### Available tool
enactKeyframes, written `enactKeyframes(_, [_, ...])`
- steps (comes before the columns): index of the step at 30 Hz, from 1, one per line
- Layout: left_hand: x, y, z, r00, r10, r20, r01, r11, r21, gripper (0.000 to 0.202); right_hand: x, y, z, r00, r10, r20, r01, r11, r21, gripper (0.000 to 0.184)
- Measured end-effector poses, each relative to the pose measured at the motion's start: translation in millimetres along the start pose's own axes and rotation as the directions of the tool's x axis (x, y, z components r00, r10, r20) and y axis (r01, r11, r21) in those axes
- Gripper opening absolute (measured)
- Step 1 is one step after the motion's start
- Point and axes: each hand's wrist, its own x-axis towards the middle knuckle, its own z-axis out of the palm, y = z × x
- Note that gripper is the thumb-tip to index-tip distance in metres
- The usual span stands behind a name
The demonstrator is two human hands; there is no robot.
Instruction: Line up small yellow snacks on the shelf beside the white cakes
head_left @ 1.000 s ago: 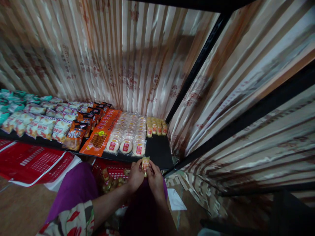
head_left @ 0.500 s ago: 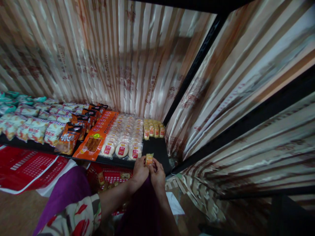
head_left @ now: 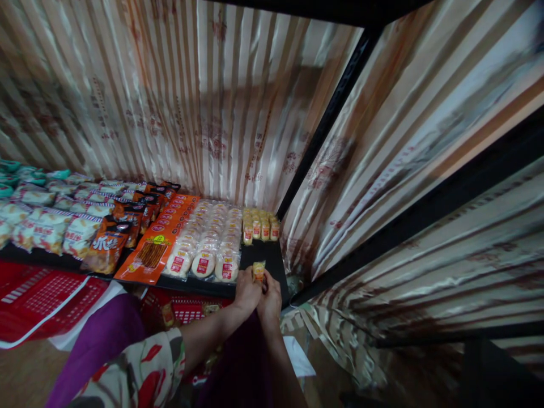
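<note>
A small yellow wrapped snack (head_left: 258,271) with an orange label stands upright between my two hands, over the front part of the black shelf (head_left: 266,258). My left hand (head_left: 247,293) is closed on its left side. The fingers of my right hand (head_left: 270,296) are curled against its right side and lower part. Farther back on the shelf, similar yellow packets (head_left: 260,225) stand in close rows against the curtain. Just left of my hands are rows of clear-wrapped round white cakes (head_left: 205,262) with red labels. My fingertips partly hide the held packet's bottom.
Beside the cakes lies an orange snack packet (head_left: 155,246), then brown-orange bags (head_left: 106,243) and white bags (head_left: 49,229). Below the shelf, a red basket (head_left: 193,314) holds more yellow packets. Black frame bars (head_left: 334,122) and a striped curtain (head_left: 204,96) enclose the back and right.
The view has shifted slightly. My hands, still around the yellow packet, have moved a little forward over the shelf, toward the standing packets.
</note>
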Motion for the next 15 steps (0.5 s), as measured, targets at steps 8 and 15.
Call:
enactKeyframes(8, [8,6,7.6,1.0,0.002,0.001,-0.002,0.999,0.054,0.038,3,10,3,0.999,-0.031,-0.022,0.029,0.998,-0.062,0.052])
enactKeyframes(15, [17,8,10.7,0.999,0.05,-0.003,-0.05,0.995,0.088,0.038,12,8,10,0.999,0.021,-0.039,-0.021,1.0,-0.006,0.054])
